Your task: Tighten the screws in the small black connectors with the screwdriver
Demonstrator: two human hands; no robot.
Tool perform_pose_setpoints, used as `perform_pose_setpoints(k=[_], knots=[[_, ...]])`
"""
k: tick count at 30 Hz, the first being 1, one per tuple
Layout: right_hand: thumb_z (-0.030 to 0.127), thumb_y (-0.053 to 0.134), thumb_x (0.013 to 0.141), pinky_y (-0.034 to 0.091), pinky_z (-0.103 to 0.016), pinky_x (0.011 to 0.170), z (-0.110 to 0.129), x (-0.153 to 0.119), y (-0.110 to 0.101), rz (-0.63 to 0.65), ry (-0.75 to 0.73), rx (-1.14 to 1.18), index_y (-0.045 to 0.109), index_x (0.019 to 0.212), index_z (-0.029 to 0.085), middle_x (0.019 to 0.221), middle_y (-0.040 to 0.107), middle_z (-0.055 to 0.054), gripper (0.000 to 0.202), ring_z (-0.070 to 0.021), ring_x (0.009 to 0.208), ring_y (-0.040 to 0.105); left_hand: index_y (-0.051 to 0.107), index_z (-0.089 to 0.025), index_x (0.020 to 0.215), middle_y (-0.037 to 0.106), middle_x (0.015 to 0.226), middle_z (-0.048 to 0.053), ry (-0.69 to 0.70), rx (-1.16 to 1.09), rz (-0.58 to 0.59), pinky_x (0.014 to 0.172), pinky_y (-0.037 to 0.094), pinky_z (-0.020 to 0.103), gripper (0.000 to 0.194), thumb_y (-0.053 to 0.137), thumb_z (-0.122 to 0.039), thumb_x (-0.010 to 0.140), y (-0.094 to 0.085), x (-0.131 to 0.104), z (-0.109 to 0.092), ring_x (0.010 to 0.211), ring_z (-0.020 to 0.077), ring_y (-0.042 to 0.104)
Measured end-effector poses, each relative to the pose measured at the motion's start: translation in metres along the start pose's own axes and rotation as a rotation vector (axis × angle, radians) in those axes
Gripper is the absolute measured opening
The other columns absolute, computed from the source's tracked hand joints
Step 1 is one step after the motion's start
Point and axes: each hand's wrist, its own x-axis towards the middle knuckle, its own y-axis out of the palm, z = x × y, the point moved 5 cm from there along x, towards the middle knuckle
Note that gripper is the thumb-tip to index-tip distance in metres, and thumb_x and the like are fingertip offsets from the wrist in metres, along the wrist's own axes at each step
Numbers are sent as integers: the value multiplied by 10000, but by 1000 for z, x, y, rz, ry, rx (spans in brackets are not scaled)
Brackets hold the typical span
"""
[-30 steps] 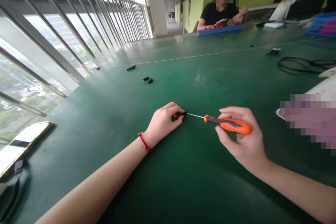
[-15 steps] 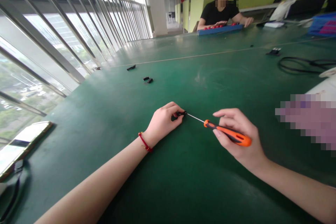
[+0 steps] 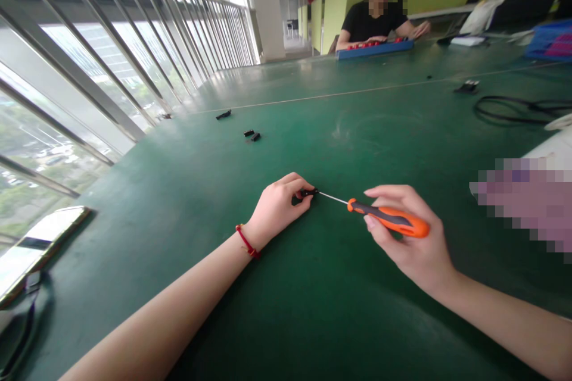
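My left hand (image 3: 283, 205) rests on the green table and pinches a small black part (image 3: 309, 192) between thumb and fingers; much of the part is hidden. An orange and dark grey screwdriver (image 3: 393, 218) lies in my right hand (image 3: 417, 238), its handle between thumb and fingers. The thin metal shaft slants left, and its tip meets the right end of the black part. A red cord bracelet (image 3: 247, 242) circles my left wrist.
Small black pieces (image 3: 252, 135) and another black piece (image 3: 223, 114) lie farther back on the table (image 3: 313, 149). A phone (image 3: 42, 244) is at the left edge, a black cable (image 3: 513, 108) at the right. Across the table sits a person (image 3: 375, 24) behind a blue tray (image 3: 375, 51).
The screwdriver has rolled in my right hand and its handle end has risen slightly. My left hand and the black part keep their place. The person opposite has shifted a hand slightly.
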Motion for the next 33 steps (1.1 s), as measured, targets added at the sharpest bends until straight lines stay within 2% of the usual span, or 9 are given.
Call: perform_pose_setpoints(k=[3,6,8,11,14,18,24,29,33], knots=[[147,615,735,527,-285,639,0,1,-3,-77,-28,43,509,1031,230,819,584,-15,324,-154,697,624,657,-174,904,633,922,25,0,2,1,706,520,237,150,545,-160,805,0,0,0,722,103,604],[176,597,766,498,-275,559,-1,0,3,64,17,33,514,990,235,638,546,34,247,-140,567,583,658,-178,908,634,926,27,1,0,3,705,521,236,155,543,-161,805,0,0,0,723,104,606],[187,599,778,492,-263,554,-1,-1,4,94,22,-8,534,925,234,644,576,26,168,-138,574,595,658,-179,911,634,932,28,2,0,3,707,521,237,155,543,-165,807,0,0,0,728,105,608],[162,617,752,516,-266,622,0,-2,-2,-28,-14,0,534,977,229,842,604,-20,249,-145,693,625,656,-177,910,634,931,27,3,4,1,707,520,237,151,541,-172,811,0,-1,0,729,104,607],[168,614,744,521,-282,633,-2,-1,-3,-45,-9,39,510,1049,225,794,556,-4,327,-142,666,597,655,-176,914,632,934,25,2,7,3,710,519,238,153,541,-171,813,0,-1,0,731,103,606],[215,593,791,505,-274,605,-2,-1,2,78,22,-31,548,898,229,668,586,18,117,-138,605,602,654,-181,914,632,933,26,5,7,6,707,520,238,155,538,-171,812,0,0,0,732,105,607],[164,622,737,526,-290,654,-1,-1,-5,-100,-25,34,509,1045,229,832,570,-18,335,-150,695,605,648,-184,910,630,924,23,11,13,4,703,519,237,152,532,-169,813,0,0,0,726,104,606],[204,592,780,505,-281,587,-1,-1,4,87,13,-36,538,927,233,672,597,13,159,-154,615,610,651,-179,911,630,932,24,3,15,7,707,518,237,152,536,-166,814,1,-1,0,729,102,604],[173,616,749,526,-279,630,1,-1,-4,-75,-23,-9,536,984,231,854,609,-31,254,-164,730,632,650,-177,913,631,933,23,-1,18,8,701,516,235,151,540,-167,811,1,0,0,728,102,605]])
